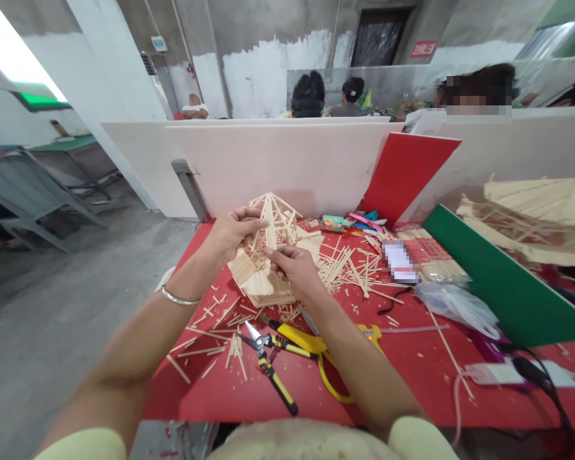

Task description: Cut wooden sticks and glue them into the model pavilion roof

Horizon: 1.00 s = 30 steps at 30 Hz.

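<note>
A model of thin wooden sticks (268,287) stands on the red table, with sloping roof panels below and a pointed, open stick frame (280,214) on top. My left hand (234,233) is closed at the frame's left side, thumb and fingers pinching its sticks. Lower down, my right hand (294,268) pinches the bottom end of a narrow row of sticks on the frame. Yellow-and-black cutters (268,361) lie with jaws apart in front of the model. Beside them, a yellow-handled tool (299,338) is partly hidden under my right forearm.
Loose sticks (340,268) and scraps litter the red table (239,399). To the right are a phone (400,262), bundled sticks (436,255), a plastic bag (455,306), a power strip (517,374) and a leaning green board (503,287). White partitions (287,160) rise behind; people sit beyond.
</note>
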### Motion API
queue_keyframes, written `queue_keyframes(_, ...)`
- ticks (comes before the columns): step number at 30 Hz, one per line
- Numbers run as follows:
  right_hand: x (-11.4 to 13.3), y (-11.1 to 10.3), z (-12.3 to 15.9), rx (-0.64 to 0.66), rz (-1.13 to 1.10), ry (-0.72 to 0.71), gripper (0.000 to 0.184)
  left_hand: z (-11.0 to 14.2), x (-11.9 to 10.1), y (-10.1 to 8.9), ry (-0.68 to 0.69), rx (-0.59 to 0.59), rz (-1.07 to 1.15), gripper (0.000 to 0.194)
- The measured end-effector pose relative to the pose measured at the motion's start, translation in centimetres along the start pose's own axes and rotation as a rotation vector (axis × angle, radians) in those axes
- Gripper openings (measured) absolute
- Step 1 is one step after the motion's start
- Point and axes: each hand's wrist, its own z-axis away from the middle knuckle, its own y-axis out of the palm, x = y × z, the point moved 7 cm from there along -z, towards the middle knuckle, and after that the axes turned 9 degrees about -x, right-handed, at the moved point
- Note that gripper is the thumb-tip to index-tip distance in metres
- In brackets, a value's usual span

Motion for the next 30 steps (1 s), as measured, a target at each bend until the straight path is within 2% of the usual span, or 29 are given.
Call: queue_keyframes(30,-0.23,0.11,-0.24,0.003,0.013,-0.038,0.036,-0.06,0.14,-0.03,0.024,0.026,0.019,0.037)
